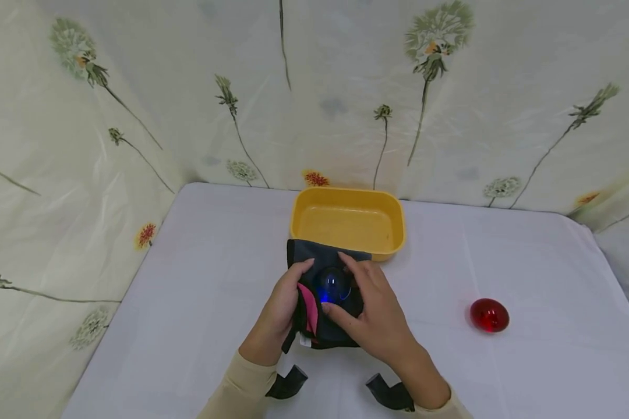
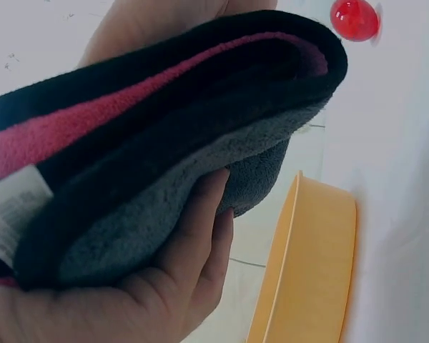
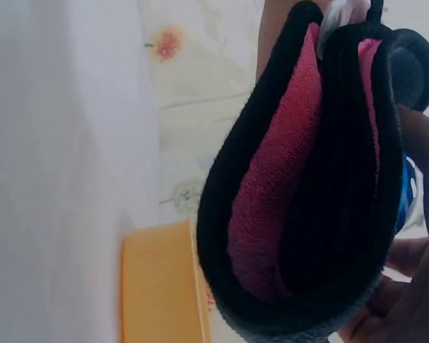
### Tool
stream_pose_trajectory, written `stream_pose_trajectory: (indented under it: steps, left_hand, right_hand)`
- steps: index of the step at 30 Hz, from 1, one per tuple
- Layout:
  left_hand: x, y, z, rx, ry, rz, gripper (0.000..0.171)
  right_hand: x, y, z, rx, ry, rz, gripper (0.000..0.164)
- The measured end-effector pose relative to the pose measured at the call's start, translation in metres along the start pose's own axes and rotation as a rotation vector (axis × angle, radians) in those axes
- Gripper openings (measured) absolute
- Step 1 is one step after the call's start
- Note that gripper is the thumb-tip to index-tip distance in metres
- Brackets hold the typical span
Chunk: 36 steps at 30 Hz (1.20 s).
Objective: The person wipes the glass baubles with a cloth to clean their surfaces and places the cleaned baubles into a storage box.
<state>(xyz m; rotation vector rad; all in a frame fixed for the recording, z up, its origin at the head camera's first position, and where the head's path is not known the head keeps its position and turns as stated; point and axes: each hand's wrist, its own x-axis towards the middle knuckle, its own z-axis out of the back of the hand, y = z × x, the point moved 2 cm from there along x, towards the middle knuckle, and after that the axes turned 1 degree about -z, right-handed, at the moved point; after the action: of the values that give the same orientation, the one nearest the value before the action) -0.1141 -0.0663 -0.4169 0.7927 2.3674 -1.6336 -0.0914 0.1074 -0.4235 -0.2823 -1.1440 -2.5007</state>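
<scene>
My left hand (image 1: 282, 298) grips a folded dark grey cloth (image 1: 314, 251) with black edging, its thumb on top and, in the left wrist view, its fingers (image 2: 193, 236) underneath. A pink inner side (image 1: 309, 308) shows between the folds, and a white label (image 2: 18, 207) hangs at one edge. On the cloth lies a shiny, see-through blue ball or egg (image 1: 334, 283). My right hand (image 1: 377, 311) holds it between thumb and fingers against the cloth. From the right wrist, the blue piece (image 3: 407, 193) is mostly hidden behind the folded cloth.
A yellow plastic tub (image 1: 348, 195) stands just beyond the cloth, which overlaps its near rim in the head view. A shiny red egg (image 1: 490, 315) lies on the white tablecloth (image 1: 534, 262) to the right. A flower-printed curtain (image 1: 335, 87) hangs behind the table.
</scene>
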Motion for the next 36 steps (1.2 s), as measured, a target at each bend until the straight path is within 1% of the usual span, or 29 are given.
stream_pose_trajectory:
  steps: [2, 4, 8, 13, 18, 21, 23, 24, 26, 31, 33, 36]
  left_hand:
    - [-0.0004, -0.0008, 0.0, 0.006, -0.006, 0.004, 0.068]
    - [-0.0006, -0.0015, -0.0005, 0.005, -0.012, 0.007, 0.069]
    - [-0.0008, -0.0018, -0.0014, -0.004, -0.016, 0.015, 0.068]
    - [-0.0008, -0.0007, -0.0007, 0.003, 0.003, 0.032, 0.067]
    - [-0.0002, -0.0001, 0.0003, 0.009, 0.037, 0.015, 0.063]
    - [0.0004, 0.0001, 0.0, 0.011, 0.051, 0.002, 0.061]
    - [0.0003, -0.0001, 0.0001, 0.008, 0.046, -0.002, 0.061]
    - [0.0004, -0.0001, 0.0001, 0.004, 0.045, -0.003, 0.06]
    - [0.0006, -0.0002, 0.0001, -0.004, 0.041, -0.002, 0.061]
    - [0.0015, 0.0, 0.0, -0.015, 0.007, 0.011, 0.066]
    - [0.0016, 0.0, -0.0001, -0.017, -0.006, 0.013, 0.068]
    - [0.0015, 0.0001, 0.0002, -0.023, -0.001, 0.008, 0.067]
  right_hand:
    - [0.0007, 0.0009, 0.0001, 0.002, -0.002, -0.003, 0.089]
    - [0.0014, 0.0012, 0.0001, 0.011, -0.009, -0.007, 0.089]
    - [0.0013, 0.0011, 0.0012, 0.017, -0.035, 0.0, 0.077]
    - [0.0005, -0.0009, 0.0036, 0.013, -0.069, 0.011, 0.063]
    - [0.0002, -0.002, 0.0041, 0.031, -0.074, 0.008, 0.048]
    - [0.0002, -0.0026, 0.0036, 0.024, -0.077, 0.013, 0.045]
    - [0.0001, -0.0024, 0.0029, 0.017, -0.072, 0.014, 0.044]
    - [0.0001, -0.0021, 0.0027, 0.016, -0.068, 0.014, 0.044]
    - [0.0001, -0.0009, 0.0022, 0.005, -0.05, 0.011, 0.052]
    - [0.0008, 0.0011, 0.0, -0.034, -0.037, 0.047, 0.085]
    - [0.0008, 0.0013, -0.0005, -0.034, -0.053, 0.058, 0.087]
    - [0.0009, 0.0016, 0.0, -0.018, -0.071, 0.06, 0.081]
